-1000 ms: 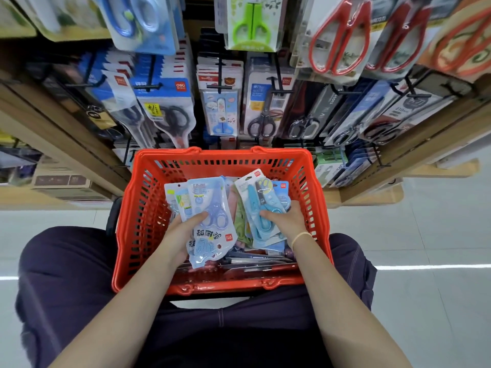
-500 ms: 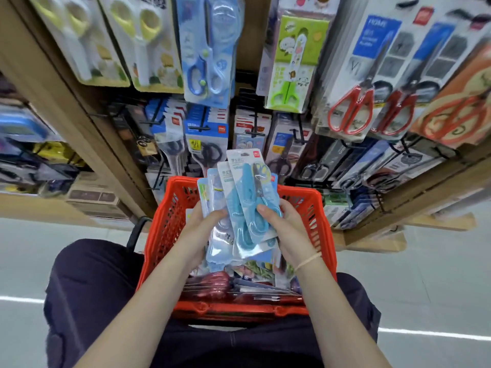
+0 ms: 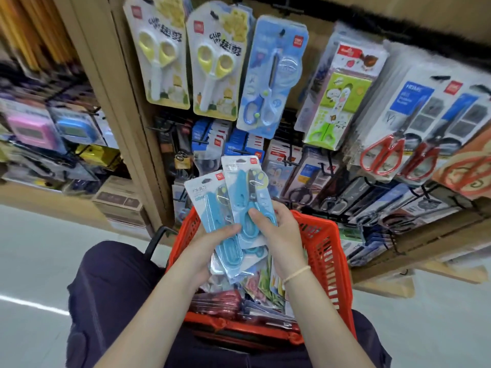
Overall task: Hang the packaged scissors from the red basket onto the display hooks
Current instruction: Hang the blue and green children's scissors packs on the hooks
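A red basket [image 3: 322, 251] rests on my lap and holds several packaged scissors. Above it I hold up blue scissor packs. My left hand [image 3: 204, 251] grips a small stack of them, with one blue pack [image 3: 206, 205] in front. My right hand [image 3: 276, 232] pinches another blue scissors pack [image 3: 245, 187], thumb on its front, slightly ahead of the stack. Display hooks [image 3: 281, 31] on the wooden rack above carry hanging scissor packs.
Yellow scissors packs [image 3: 159, 57], a blue pack [image 3: 273, 75], a green pack [image 3: 337, 102] and red-handled scissors [image 3: 382, 155] hang ahead. Lower rows of hooks with darker packs sit just behind the basket. A wooden upright [image 3: 119, 102] stands left; grey floor lies on both sides.
Both hands lifted the blue packs out of the basket and raised them toward the rack. My view tilted upward, bringing the upper hooks into sight.
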The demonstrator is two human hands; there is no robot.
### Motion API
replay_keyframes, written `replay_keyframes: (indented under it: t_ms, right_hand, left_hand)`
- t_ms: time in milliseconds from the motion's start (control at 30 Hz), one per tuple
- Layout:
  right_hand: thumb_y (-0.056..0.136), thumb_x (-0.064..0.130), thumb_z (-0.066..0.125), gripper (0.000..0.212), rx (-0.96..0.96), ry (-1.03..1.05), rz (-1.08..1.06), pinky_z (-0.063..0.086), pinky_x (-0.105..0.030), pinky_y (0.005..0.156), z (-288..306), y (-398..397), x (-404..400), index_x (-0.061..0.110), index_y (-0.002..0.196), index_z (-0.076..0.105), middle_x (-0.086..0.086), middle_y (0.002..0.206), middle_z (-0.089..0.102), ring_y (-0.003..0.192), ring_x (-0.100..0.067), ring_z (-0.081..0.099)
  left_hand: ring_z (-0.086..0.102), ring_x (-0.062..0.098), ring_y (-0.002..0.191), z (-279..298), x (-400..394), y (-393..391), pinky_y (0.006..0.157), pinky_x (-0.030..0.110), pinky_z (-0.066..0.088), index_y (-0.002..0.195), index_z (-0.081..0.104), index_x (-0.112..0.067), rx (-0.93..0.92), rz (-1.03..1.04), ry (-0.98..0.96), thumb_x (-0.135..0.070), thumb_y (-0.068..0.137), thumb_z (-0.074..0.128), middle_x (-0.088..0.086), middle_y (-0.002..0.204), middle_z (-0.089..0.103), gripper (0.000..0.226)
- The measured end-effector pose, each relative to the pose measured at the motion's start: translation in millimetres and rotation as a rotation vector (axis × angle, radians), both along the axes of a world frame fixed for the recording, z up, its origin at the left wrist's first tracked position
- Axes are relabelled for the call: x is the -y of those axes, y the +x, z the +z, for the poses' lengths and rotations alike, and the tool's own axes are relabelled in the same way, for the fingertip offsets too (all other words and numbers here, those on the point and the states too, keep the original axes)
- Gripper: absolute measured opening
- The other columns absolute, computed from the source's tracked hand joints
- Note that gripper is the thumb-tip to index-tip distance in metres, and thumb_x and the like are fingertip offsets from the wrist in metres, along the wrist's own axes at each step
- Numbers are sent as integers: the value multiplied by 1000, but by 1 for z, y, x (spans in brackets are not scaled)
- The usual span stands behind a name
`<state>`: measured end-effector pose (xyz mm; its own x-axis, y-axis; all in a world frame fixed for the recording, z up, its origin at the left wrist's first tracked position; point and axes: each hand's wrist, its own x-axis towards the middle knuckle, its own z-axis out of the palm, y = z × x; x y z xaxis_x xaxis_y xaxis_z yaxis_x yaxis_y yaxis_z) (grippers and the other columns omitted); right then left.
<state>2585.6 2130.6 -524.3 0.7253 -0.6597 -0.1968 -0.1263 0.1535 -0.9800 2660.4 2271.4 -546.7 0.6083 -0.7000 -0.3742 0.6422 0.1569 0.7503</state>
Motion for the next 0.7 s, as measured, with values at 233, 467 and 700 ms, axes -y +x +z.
replay_keyframes:
  t_ms: [233,467,700]
  right_hand:
    - [85,15,78,34,112,50,18,60,-36,77,36,7,2,10,113,58,-10,105,73,90,-22,72]
    - [94,20,64,28,241,-82,82,55,-37,94,91,18,26,19,120,53,1,116,69,106,-16,67]
    - [100,13,60,21,294,-279,75,53,-23,85,133,51,39,28,113,53,7,111,69,99,-5,68]
  left_hand:
    - [72,32,111,18,-7,14,84,41,60,134,61,-17,70,51,-67,-11,78,78,13,125,72,58]
    - [76,19,85,56,-10,43,66,33,60,123,61,-22,195,289,-27,-14,74,80,-1,95,78,53]
    - [75,16,93,83,-10,61,74,34,58,132,57,-22,301,378,-19,-6,92,70,0,112,74,45]
